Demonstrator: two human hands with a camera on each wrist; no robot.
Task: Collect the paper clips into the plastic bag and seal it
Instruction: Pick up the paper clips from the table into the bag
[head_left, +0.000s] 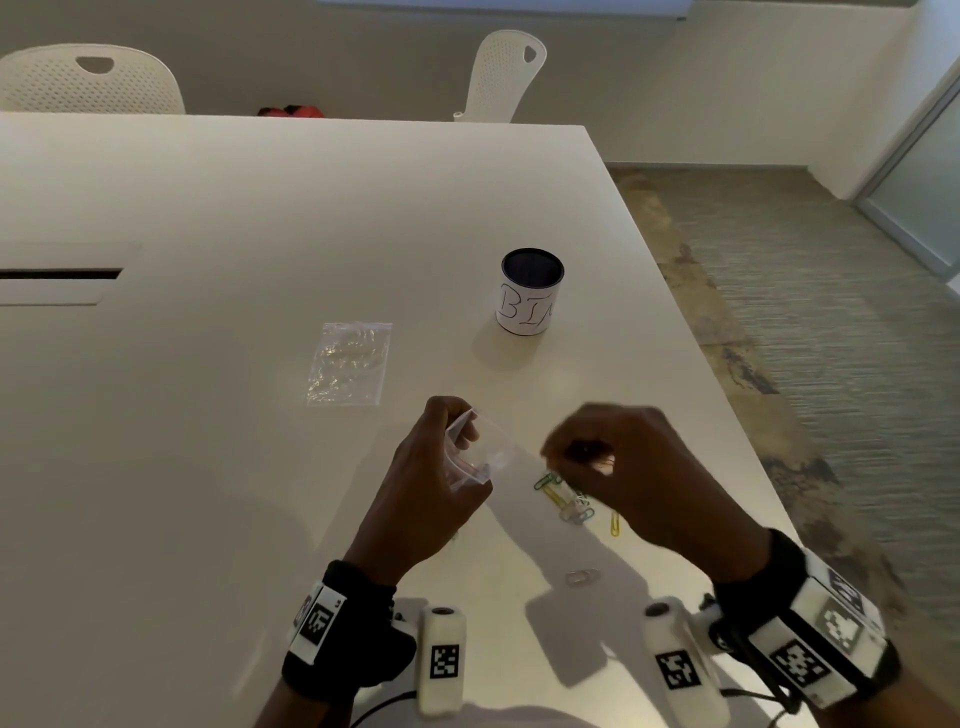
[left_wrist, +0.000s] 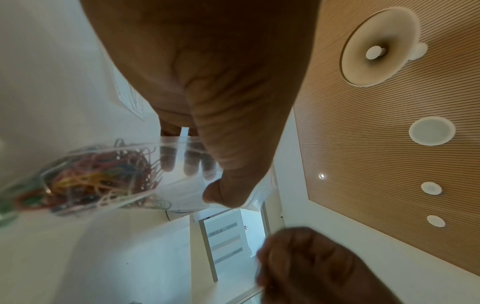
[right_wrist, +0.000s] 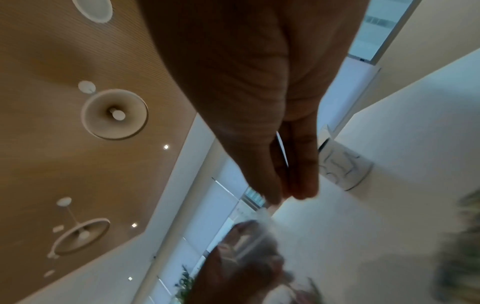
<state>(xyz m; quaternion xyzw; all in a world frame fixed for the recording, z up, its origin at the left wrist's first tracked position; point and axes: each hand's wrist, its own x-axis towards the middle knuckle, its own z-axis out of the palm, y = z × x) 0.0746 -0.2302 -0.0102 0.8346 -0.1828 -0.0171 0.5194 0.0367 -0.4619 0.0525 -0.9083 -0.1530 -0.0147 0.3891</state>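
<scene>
My left hand (head_left: 460, 457) holds a small clear plastic bag (head_left: 491, 460) just above the white table, its mouth turned to the right. In the left wrist view the thumb (left_wrist: 228, 164) and fingers pinch the bag's (left_wrist: 176, 191) rim, and a tangle of coloured paper clips (left_wrist: 96, 176) lies inside. My right hand (head_left: 582, 457), blurred, hovers just right of the bag mouth with thumb and fingers pinched together (right_wrist: 288, 195); a thin pale sliver shows between them, seemingly a paper clip. Several loose clips (head_left: 563, 499) lie on the table under that hand, one yellow (head_left: 615, 524), one pale (head_left: 583, 576).
A second clear bag (head_left: 350, 364) lies flat on the table (head_left: 208, 467) to the far left of my hands. A dark cup with a white label reading "BIN" (head_left: 531, 293) stands behind them. The table's right edge runs close to my right wrist. White chairs stand beyond the far edge.
</scene>
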